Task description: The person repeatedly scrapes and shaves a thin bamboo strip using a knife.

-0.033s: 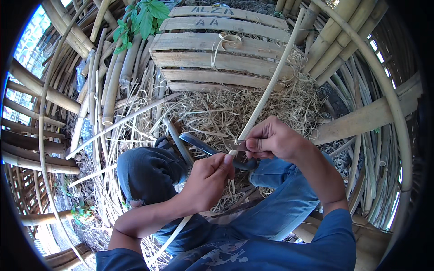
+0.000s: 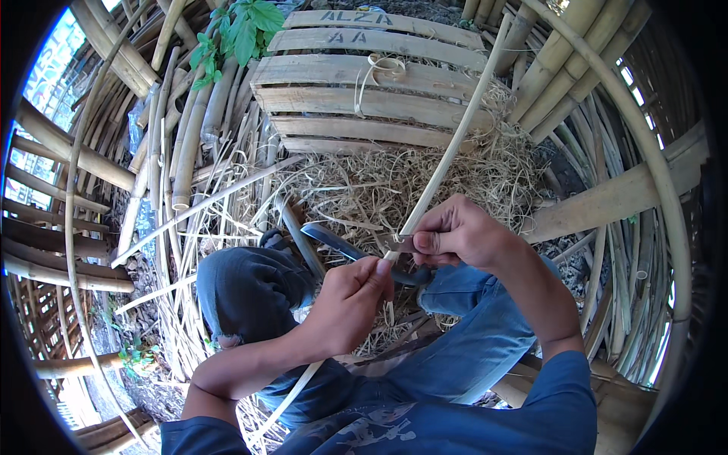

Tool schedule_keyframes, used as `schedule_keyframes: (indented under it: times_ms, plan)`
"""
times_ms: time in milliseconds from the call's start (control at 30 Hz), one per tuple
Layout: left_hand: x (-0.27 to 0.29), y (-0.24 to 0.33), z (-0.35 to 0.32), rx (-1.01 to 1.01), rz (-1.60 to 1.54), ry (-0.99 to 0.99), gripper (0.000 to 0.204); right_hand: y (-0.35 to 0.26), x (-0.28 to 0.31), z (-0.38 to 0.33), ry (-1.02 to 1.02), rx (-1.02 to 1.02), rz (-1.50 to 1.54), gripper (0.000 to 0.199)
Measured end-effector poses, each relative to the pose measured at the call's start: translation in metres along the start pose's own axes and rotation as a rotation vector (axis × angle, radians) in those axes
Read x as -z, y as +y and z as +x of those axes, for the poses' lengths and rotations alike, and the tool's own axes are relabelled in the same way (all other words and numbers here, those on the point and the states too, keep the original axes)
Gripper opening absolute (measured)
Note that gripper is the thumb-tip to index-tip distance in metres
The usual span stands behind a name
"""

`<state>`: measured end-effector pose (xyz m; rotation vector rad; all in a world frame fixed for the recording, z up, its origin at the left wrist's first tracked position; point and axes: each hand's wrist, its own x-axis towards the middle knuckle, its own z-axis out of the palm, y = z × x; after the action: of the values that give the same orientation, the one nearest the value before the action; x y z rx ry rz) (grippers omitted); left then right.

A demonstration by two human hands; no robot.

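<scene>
Hands (image 2: 349, 302) (image 2: 472, 235) on pale strip (image 2: 453, 152), apparent blade (image 2: 403, 243) between

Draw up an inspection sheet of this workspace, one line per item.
Surface: ground strewn with pale shavings; a slatted wooden panel lies at the far side.
Job's things: a long pale strip slants up and away; a small blade meets it between the hands.
Clutter: a curled shaving on the panel; a dark, long object near the left knee, its kind unclear.
Left hand: closed round the strip, below the blade.
Right hand: pinches the blade between thumb and fingers.
Cables: nothing seen.
Surroundings: bamboo poles on both sides; a leafy green plant at upper left.
</scene>
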<state>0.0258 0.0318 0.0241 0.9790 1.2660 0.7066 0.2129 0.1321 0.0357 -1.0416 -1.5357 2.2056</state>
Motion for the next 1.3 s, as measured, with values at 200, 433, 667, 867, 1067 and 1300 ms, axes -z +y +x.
schedule_keyframes:
  times_ms: [200, 433, 667, 867, 1067, 1300]
  plan:
    - [0.003, 0.003, -0.002, 0.065, -0.098, -0.058, 0.040, -0.002, 0.013, -0.004, 0.091, 0.040, 0.019, 0.013]
    - [0.002, 0.000, -0.010, 0.142, -0.144, -0.132, 0.039, -0.011, 0.051, -0.007, 0.358, 0.162, 0.147, 0.017]
    - [0.004, -0.005, -0.006, 0.121, -0.196, -0.199, 0.040, 0.007, 0.031, -0.003, -0.006, 0.020, 0.120, 0.017]
    - [0.006, 0.001, -0.006, 0.258, -0.418, -0.298, 0.040, 0.011, 0.032, -0.001, -0.152, -0.029, 0.197, 0.028]
    - [0.006, 0.003, -0.007, 0.262, -0.432, -0.284, 0.040, -0.003, 0.028, -0.009, 0.004, 0.022, 0.081, 0.024]
    - [0.007, -0.009, -0.012, 0.303, -0.507, -0.392, 0.039, -0.015, 0.068, -0.021, 0.409, 0.137, 0.081, 0.019]
